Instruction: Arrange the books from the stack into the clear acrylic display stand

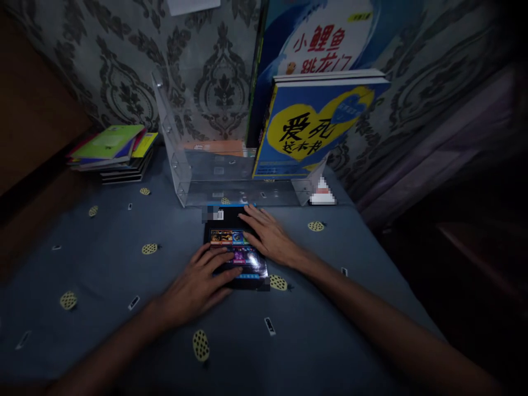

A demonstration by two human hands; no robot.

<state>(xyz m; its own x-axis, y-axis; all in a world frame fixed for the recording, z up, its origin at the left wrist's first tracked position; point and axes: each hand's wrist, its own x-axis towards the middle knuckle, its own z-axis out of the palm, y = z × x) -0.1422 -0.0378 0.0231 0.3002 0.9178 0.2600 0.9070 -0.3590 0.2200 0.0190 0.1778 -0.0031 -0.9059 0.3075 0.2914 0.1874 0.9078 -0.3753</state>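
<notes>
A dark, glossy book [237, 220] with rows of small colourful pictures lies flat on the cloth, just in front of a clear acrylic book rack [239, 192]. My left hand [202, 278] rests on its lower left part, fingers spread over the pictures. Along the upper right edge lies my right hand [268, 234], its fingers stretched out on the cover. Neither hand is wrapped round the book. Part of the cover is hidden beneath the fingers.
In the rack's right side stand a blue book with a yellow heart [301, 126] and a taller blue book [317, 33] behind it. A stack of thin books [111, 148] lies at the back left. The patterned grey-blue cloth [124, 341] covers the table; its right edge falls into shadow.
</notes>
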